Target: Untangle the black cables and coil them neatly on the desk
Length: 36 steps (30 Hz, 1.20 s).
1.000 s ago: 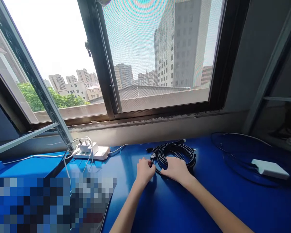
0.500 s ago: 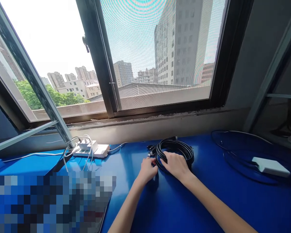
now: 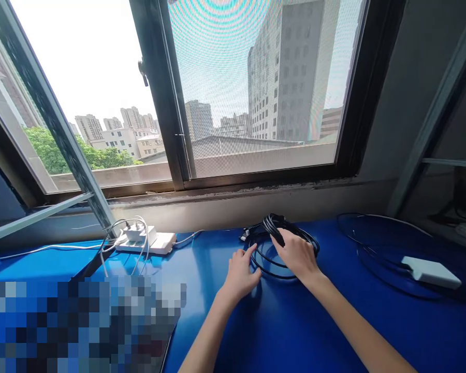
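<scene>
A coil of black cable [image 3: 275, 275] lies on the blue tabletop [image 3: 295, 326] in the middle of the head view. My right hand [image 3: 298, 255] is closed around a bundle of its loops and lifts them at the coil's upper side. Lower loops stay spread on the table. Beside the coil's left edge, my left hand [image 3: 241, 272] is open, thumb and fingers apart, its fingertips close to the lower loops. Whether they touch the cable I cannot tell. Cable connectors [image 3: 244, 235] stick out at the coil's far left.
A white power strip [image 3: 161, 243] with plugged-in white cables stands at the back left. On the right lies a white adapter box [image 3: 433, 272] with black cords. Behind the table runs a window sill [image 3: 233, 194]. The lower left is pixelated.
My right hand has raised part of the loops and shifted slightly right, so the coil has opened up. My left hand has spread its fingers.
</scene>
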Available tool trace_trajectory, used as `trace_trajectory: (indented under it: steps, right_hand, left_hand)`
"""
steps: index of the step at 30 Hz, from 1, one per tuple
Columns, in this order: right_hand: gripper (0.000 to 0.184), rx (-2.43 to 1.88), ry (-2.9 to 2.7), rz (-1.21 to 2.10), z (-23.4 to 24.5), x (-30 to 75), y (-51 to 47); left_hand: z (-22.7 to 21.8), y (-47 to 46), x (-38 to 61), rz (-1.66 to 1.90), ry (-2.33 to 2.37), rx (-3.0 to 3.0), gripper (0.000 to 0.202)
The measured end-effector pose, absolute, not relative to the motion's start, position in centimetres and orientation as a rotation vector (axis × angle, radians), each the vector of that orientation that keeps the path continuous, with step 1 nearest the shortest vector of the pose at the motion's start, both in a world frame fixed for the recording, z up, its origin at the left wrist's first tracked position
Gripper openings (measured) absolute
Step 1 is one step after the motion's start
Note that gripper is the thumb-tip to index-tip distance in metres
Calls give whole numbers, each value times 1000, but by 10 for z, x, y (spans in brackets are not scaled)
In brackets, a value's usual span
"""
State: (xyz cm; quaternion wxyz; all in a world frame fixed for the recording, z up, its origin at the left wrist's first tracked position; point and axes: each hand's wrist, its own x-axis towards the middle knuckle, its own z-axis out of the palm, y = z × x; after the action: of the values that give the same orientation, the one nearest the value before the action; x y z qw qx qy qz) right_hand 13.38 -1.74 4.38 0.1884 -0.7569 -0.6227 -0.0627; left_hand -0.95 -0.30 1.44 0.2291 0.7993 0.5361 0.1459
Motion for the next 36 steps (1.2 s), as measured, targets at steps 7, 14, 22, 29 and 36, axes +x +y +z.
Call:
trace_trajectory:
  steps: [7,14,22,29,36]
  right_hand:
    - [30,-2018,-1643,-157,43,136,-20]
    - [28,-1874,-2214,223,33,123,-25]
    - [54,-1903,-2255,293,26,115,-29]
    - [37,-1945,-2064,187,47,136,-23]
    - [35,-2390,-1463,15,61,174,-23]
  left_hand:
    - [11,-10,-5,406,1384,2248,51]
    - [17,1,-11,464,1470,2172,43]
    - [16,-1,-10,619,1465,2215,46]
    - [9,-5,-1,710,1502,2217,45]
    - [14,-9,2,609,1627,2306,37]
